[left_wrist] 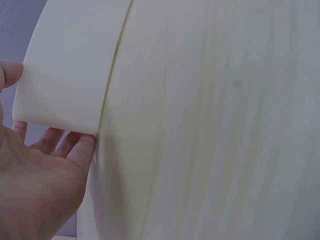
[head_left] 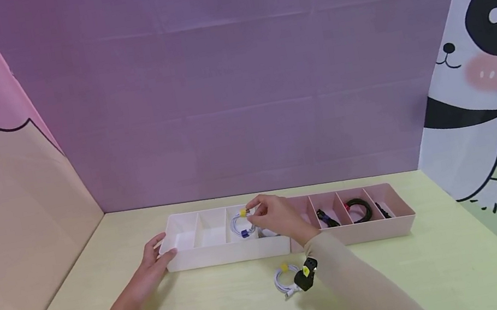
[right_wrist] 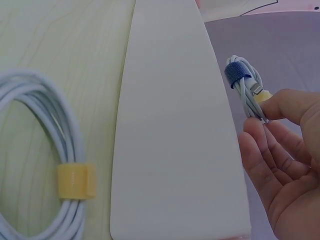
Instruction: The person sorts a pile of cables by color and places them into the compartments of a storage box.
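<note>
A white compartment box (head_left: 228, 254) stands on the table. My left hand (head_left: 151, 261) holds it by its left end; in the left wrist view the thumb laps over the edge and the fingertips (left_wrist: 82, 150) rest against the end wall. Between thumb and fingertips my right hand (head_left: 282, 218) pinches a coiled white cable (head_left: 237, 228), over the box's third compartment. That cable carries a blue strap (right_wrist: 237, 73) and a yellow tie, and its plug shows in the right wrist view. Another coiled white cable (right_wrist: 70, 135) with a yellow tie lies on the table in front of the box.
A pink compartment box (head_left: 357, 234) adjoins the white one on the right. Inside it sit a black cable (head_left: 327, 219), a coiled black cable with a red tie (head_left: 363, 210) and another black item (head_left: 382, 210). A purple wall rises behind the table.
</note>
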The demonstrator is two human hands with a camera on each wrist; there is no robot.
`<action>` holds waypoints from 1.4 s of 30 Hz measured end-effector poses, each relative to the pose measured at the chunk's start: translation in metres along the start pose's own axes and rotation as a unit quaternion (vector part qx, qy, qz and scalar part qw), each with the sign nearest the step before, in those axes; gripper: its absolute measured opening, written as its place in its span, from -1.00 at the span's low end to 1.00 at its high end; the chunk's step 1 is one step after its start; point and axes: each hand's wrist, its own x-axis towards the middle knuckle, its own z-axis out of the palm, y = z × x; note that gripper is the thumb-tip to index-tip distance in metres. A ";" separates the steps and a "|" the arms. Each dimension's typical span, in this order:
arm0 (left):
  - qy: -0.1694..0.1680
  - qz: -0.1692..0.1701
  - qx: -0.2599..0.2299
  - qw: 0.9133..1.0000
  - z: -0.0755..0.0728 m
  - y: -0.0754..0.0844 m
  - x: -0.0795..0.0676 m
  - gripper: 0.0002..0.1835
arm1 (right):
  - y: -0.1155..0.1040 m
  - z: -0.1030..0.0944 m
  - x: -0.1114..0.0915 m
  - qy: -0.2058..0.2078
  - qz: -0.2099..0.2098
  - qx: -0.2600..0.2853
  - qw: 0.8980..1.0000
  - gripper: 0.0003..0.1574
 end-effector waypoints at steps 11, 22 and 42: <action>0.003 0.000 0.004 1.000 0.000 -0.001 0.002 -0.13 | 0.002 0.002 0.003 0.000 -0.005 -0.020 1.000 -0.69; 0.002 0.001 0.004 1.000 0.000 0.001 0.000 -0.15 | 0.004 0.000 0.002 -0.007 -0.020 -0.025 0.999 -0.64; 0.002 0.001 0.009 1.000 0.001 0.003 -0.002 -0.14 | 0.001 -0.006 -0.007 -0.056 -0.035 -0.005 0.998 -0.69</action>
